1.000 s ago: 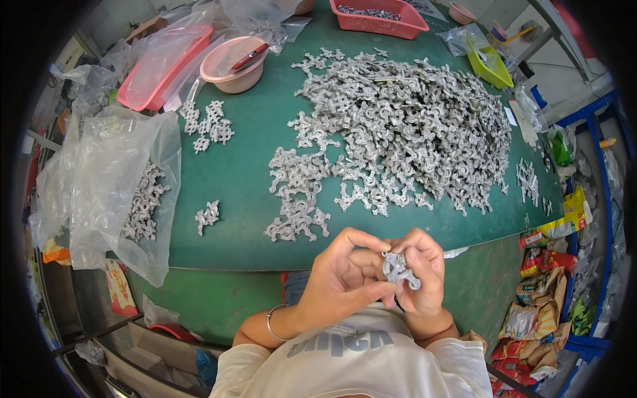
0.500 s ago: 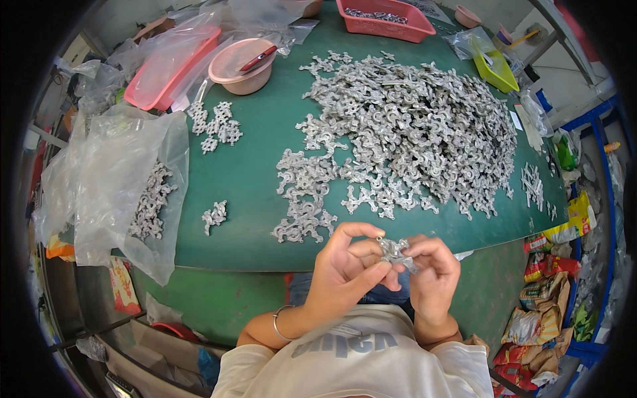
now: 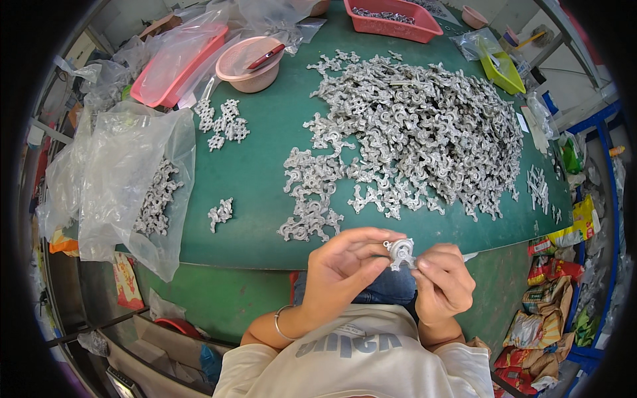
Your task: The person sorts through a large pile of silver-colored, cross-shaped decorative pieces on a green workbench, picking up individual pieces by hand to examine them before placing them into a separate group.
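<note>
One clear bag: nine o'clock, metal castings inside.
Pink bowl: eleven o'clock, red tool across its top.
Left hand: five o'clock, half-curled around the part; grip unclear.
Red tray: one o'clock, holding small metal pieces.
Metal part: four o'clock, between both hands, probably edge-held to leave its face uncovered.
Right hand: four o'clock, thumb and fingertips pinching the part's lower right.

The silver-grey lobed piece looks like dull metal, as does the rough silver-grey heap of branched parts. Left of that heap, the translucent bag is wrinkled, glossy plastic; the flat green counter beneath looks smooth.
</note>
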Available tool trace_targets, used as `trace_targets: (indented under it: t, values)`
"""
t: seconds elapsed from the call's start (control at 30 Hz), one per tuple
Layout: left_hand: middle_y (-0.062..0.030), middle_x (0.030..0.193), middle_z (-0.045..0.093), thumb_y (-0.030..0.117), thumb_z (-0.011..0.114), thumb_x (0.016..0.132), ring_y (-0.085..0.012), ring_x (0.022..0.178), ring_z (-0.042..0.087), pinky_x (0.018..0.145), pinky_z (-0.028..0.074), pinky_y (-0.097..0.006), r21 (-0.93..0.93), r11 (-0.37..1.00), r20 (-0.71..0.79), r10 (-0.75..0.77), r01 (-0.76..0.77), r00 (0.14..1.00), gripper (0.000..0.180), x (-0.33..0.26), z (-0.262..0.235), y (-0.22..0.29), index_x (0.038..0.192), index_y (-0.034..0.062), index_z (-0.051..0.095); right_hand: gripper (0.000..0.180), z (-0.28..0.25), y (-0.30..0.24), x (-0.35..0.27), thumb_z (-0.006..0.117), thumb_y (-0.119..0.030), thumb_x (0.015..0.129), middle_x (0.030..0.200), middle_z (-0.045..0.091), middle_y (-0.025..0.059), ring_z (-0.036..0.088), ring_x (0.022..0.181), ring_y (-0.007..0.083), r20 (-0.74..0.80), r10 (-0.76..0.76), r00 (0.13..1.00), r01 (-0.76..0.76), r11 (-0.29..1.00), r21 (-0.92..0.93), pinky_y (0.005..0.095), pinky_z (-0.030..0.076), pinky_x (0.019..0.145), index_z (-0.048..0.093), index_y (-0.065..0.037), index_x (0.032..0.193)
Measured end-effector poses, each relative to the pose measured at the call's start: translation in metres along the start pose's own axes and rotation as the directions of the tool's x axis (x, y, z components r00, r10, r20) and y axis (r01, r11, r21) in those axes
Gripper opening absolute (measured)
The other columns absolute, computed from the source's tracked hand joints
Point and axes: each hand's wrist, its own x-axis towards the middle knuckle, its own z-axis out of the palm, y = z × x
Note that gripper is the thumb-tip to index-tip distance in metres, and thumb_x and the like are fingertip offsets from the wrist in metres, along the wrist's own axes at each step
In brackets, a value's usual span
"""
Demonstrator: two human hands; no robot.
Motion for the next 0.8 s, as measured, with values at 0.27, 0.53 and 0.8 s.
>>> trace_targets:
  t: [0.27, 0.53, 0.8]
  values:
    - [-0.0218, 0.104, 0.057, -0.013, 0.05, 0.076, -0.0248, 0.097, 0.058, 0.083, 0.047, -0.034, -0.022, 1.0, -0.062, -0.005, 0.004, 0.998, 0.029, -0.001, 0.0, 0.0, 0.104, -0.0046, 0.051, 0.03, 0.003, 0.0, -0.003, 0.067, 0.011, 0.061, 0.077, 0.059, 0.0136, 0.055, 0.064, 0.0238, -0.001, 0.014, 1.0, -0.014, 0.999, 0.044, 0.0305, 0.044, 0.055, 0.062, 0.002, 0.089]
    - [-0.022, 0.103, 0.058, -0.013, 0.051, 0.076, -0.0244, 0.095, 0.058, 0.083, 0.047, -0.034, -0.014, 1.0, -0.065, 0.009, -0.01, 0.998, 0.027, -0.002, 0.0, -0.002, 0.102, -0.0047, 0.051, 0.028, 0.004, -0.001, -0.003, 0.067, 0.012, 0.061, 0.078, 0.06, 0.0132, 0.055, 0.064, 0.0238, -0.011, 0.0, 1.0, 0.0, 0.998, 0.056, 0.0301, 0.044, 0.055, 0.061, 0.003, 0.087]
    - [-0.0173, 0.101, 0.058, -0.008, 0.052, 0.082, -0.0179, 0.091, 0.057, 0.079, 0.048, -0.029, -0.006, 0.999, -0.128, -0.044, 0.043, 0.991, 0.021, -0.007, -0.013, -0.002, 0.103, -0.0076, 0.051, 0.028, 0.016, 0.005, -0.007, 0.069, 0.009, 0.061, 0.079, 0.06, 0.0131, 0.056, 0.066, 0.0243, 0.08, 0.011, 0.997, -0.011, 1.0, -0.002, 0.0311, 0.045, 0.06, 0.062, 0.003, 0.086]
